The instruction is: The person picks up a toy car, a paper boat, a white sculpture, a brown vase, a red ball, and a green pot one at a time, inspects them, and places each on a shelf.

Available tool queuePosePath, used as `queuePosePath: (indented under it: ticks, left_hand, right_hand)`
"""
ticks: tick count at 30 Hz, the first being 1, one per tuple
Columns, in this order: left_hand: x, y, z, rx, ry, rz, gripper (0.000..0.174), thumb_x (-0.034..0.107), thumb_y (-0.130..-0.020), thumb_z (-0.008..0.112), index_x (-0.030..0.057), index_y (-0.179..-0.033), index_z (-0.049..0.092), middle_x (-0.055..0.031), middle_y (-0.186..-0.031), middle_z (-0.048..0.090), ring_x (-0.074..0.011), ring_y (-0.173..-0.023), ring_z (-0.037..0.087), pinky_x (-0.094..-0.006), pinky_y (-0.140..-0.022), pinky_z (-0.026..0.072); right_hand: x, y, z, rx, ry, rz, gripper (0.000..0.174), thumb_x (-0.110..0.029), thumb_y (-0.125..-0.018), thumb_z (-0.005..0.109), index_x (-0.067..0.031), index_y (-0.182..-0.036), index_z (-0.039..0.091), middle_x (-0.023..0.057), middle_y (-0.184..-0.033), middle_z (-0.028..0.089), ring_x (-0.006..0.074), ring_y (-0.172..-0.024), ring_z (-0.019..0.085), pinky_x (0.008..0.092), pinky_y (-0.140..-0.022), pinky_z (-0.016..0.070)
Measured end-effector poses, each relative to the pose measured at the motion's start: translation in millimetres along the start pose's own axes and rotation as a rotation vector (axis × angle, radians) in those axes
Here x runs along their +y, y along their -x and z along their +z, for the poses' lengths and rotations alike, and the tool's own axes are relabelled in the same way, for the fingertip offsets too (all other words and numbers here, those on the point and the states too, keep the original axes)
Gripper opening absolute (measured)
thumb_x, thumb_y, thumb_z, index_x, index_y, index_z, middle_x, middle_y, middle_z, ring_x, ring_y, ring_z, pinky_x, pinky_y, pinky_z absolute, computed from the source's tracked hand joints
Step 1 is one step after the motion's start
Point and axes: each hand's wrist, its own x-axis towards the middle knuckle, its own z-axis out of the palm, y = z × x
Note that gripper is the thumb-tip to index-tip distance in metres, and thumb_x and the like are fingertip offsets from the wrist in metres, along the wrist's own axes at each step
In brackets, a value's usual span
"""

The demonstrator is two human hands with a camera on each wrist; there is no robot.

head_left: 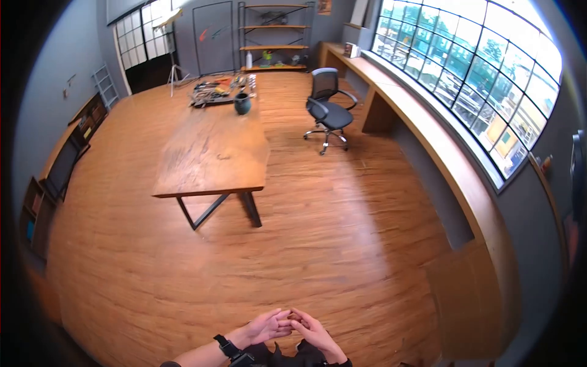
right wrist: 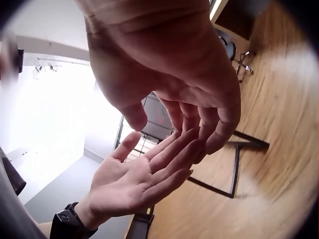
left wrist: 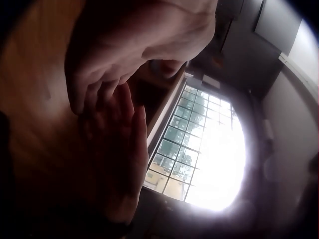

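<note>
Both hands meet low in front of the body in the head view, with nothing held in either. The left hand (head_left: 268, 327) has its palm turned up and its fingers nearly straight, pointing toward the right hand (head_left: 315, 333). In the right wrist view, the right hand's gently bent fingers (right wrist: 217, 122) overlap the tips of the left hand (right wrist: 134, 181). A black strap (right wrist: 70, 221) circles the left wrist. The left wrist view is dark, with the left hand (left wrist: 144, 40) above and the shadowed right hand (left wrist: 114, 149) below it.
Ahead stands a wooden table (head_left: 214, 147) with a dark vase (head_left: 243, 104) and a pile of tools (head_left: 214, 92) at its far end. An office chair (head_left: 330, 104) is to its right. A long counter (head_left: 416, 110) runs under the window, and a shelf unit (head_left: 275, 48) stands at the back.
</note>
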Motion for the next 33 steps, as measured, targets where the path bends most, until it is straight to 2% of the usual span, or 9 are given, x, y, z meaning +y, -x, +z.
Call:
queuePosePath:
  ticks: [8, 9, 12, 18, 19, 22, 28, 32, 33]
  left_hand:
    - [7.8, -133.1, 158.7, -0.035, -0.15, -0.03, 0.065, 0.044, -0.101, 0.038, 0.0052, -0.151, 0.024, -0.0229, -0.148, 0.037, -0.0328, -0.136, 0.039, -0.0419, -0.117, 0.0278]
    - [9.2, -138.4, 176.2, -0.025, -0.158, -0.017, 0.065, 0.044, -0.101, 0.038, 0.0046, -0.151, 0.025, -0.0234, -0.149, 0.036, -0.0336, -0.137, 0.038, -0.0425, -0.117, 0.0275]
    - [13.7, -150.4, 215.8, -0.029, -0.187, 0.007, 0.063, 0.042, -0.102, 0.036, 0.0017, -0.149, 0.029, -0.0248, -0.15, 0.034, -0.0362, -0.138, 0.037, -0.0449, -0.118, 0.0267]
    - [33.4, -179.8, 213.3, -0.029, -0.299, 0.015, 0.062, 0.043, -0.102, 0.036, 0.0028, -0.15, 0.029, -0.0214, -0.151, 0.034, -0.0322, -0.137, 0.038, -0.0428, -0.116, 0.029]
    - [36.5, -185.2, 209.7, -0.013, -0.315, 0.01, 0.063, 0.043, -0.102, 0.037, 0.0041, -0.15, 0.027, -0.021, -0.151, 0.035, -0.031, -0.137, 0.039, -0.0417, -0.115, 0.0301]
    - [55.4, -208.3, 197.5, -0.04, -0.333, 0.0, 0.063, 0.043, -0.102, 0.037, 0.005, -0.151, 0.025, -0.0205, -0.15, 0.037, -0.0301, -0.137, 0.04, -0.0414, -0.115, 0.0307]
    - [131.1, -270.4, 159.0, -0.07, -0.343, -0.038, 0.059, 0.039, -0.103, 0.039, 0.0067, -0.151, 0.028, -0.0122, -0.149, 0.041, -0.025, -0.136, 0.042, -0.0373, -0.114, 0.0318]
    - [199.5, -312.5, 154.4, -0.014, -0.437, 0.014, 0.054, 0.036, -0.104, 0.041, 0.0067, -0.149, 0.033, -0.0082, -0.146, 0.044, -0.0212, -0.132, 0.046, -0.0361, -0.111, 0.0346]
    - [220.5, -317.4, 158.3, -0.022, -0.495, 0.007, 0.056, 0.037, -0.104, 0.038, 0.0059, -0.15, 0.029, -0.0083, -0.151, 0.039, -0.0224, -0.136, 0.041, -0.0371, -0.111, 0.0353]
  right_hand:
    - [-89.0, 75.1, -154.0, 0.156, 0.005, -0.121, 0.051, -0.02, -0.1, 0.055, 0.001, -0.144, 0.04, 0.0121, -0.135, 0.054, 0.0163, -0.12, 0.052, 0.0295, -0.101, 0.0424]
    - [-99.7, 84.8, -164.2, 0.191, 0.034, -0.164, 0.049, -0.025, -0.099, 0.059, -0.0022, -0.14, 0.047, 0.0121, -0.126, 0.06, 0.0167, -0.114, 0.057, 0.0288, -0.094, 0.0463]
    - [-127.4, 106.3, -189.2, 0.213, 0.067, -0.188, 0.049, -0.025, -0.098, 0.059, -0.0014, -0.139, 0.047, 0.0107, -0.126, 0.06, 0.0165, -0.111, 0.058, 0.0285, -0.093, 0.0468]
    - [-118.5, 78.7, -221.8, 0.19, 0.046, -0.235, 0.048, -0.026, -0.098, 0.06, 0.0006, -0.136, 0.049, 0.0094, -0.125, 0.061, 0.0152, -0.108, 0.058, 0.0283, -0.091, 0.0473]
    - [-129.4, 75.4, -226.0, 0.149, 0.04, -0.149, 0.048, -0.023, -0.099, 0.058, 0.0003, -0.138, 0.047, 0.0097, -0.135, 0.055, 0.0146, -0.119, 0.052, 0.0288, -0.1, 0.0417]
    - [-119.6, 44.9, -244.4, 0.161, 0.032, -0.167, 0.048, -0.027, -0.098, 0.06, 0.0002, -0.136, 0.05, 0.0086, -0.122, 0.061, 0.0133, -0.107, 0.058, 0.027, -0.09, 0.0471]
    - [-136.6, -39.7, -287.0, 0.181, 0.136, -0.094, 0.052, -0.031, -0.097, 0.06, -0.0003, -0.138, 0.049, 0.0094, -0.122, 0.062, 0.0146, -0.107, 0.059, 0.0282, -0.089, 0.0479]
    - [-188.4, -101.3, -312.8, 0.221, 0.199, -0.01, 0.052, -0.033, -0.097, 0.059, -0.0019, -0.138, 0.049, 0.0104, -0.123, 0.062, 0.0168, -0.107, 0.06, 0.0294, -0.089, 0.0487]
    - [-196.9, -117.7, -318.8, 0.222, 0.227, -0.01, 0.052, -0.033, -0.098, 0.059, -0.0022, -0.138, 0.049, 0.0108, -0.123, 0.062, 0.017, -0.108, 0.06, 0.0302, -0.088, 0.049]
